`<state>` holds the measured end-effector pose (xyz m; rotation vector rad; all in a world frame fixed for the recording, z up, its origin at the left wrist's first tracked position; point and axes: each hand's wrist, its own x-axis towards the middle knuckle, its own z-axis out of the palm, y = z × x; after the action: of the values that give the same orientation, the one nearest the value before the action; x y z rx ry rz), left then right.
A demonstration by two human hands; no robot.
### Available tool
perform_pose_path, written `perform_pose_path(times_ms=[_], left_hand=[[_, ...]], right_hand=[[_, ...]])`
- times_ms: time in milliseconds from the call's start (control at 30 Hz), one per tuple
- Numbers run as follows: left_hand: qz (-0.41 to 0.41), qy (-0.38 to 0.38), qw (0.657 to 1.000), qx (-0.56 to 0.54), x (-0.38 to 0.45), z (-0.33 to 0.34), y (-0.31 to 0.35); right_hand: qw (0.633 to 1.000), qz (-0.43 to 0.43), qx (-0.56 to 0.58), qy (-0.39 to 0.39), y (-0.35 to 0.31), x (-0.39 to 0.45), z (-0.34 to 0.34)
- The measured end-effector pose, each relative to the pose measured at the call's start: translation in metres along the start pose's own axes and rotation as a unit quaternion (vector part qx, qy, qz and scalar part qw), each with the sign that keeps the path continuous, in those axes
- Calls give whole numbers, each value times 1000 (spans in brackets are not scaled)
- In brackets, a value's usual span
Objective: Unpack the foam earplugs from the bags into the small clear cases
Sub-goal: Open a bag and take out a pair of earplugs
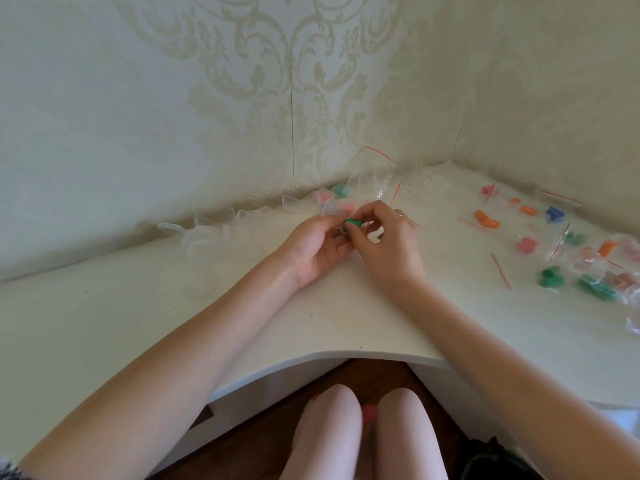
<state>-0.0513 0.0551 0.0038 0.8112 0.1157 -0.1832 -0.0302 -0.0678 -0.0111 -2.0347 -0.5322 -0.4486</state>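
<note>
earplug (pixel 354 224), green, sits above the counter (pixel 311 323), pinched by fingers of the left hand (pixel 317 249) and right hand (pixel 384 242). it looks soft, light and squishy, so hold its sides gently.

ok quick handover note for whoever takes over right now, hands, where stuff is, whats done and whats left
Left hand and right hand meet over the desk, together pinching a green earplug; whether a case or bag is also held is unclear.
Empty clear cases sit along the wall on the left.
Done: filled cases with pink and teal plugs behind the hands, beside empty bags.
Left: bagged earplugs in orange, blue, pink and green spread on the right.
</note>
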Motion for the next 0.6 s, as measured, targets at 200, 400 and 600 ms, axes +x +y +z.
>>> perform_pose_path(times_ms=[200, 400, 600], left_hand=[[18, -15, 999, 35, 0, -3, 0], [22, -16, 997, 66, 1, -4, -1], [14, -21, 997, 69, -1, -1, -1]], right_hand=[[999, -2, 35, 36, 0, 2, -2], [997, 15, 42, 60, 0, 4, -4], [999, 27, 6, 33, 3, 3, -3]])
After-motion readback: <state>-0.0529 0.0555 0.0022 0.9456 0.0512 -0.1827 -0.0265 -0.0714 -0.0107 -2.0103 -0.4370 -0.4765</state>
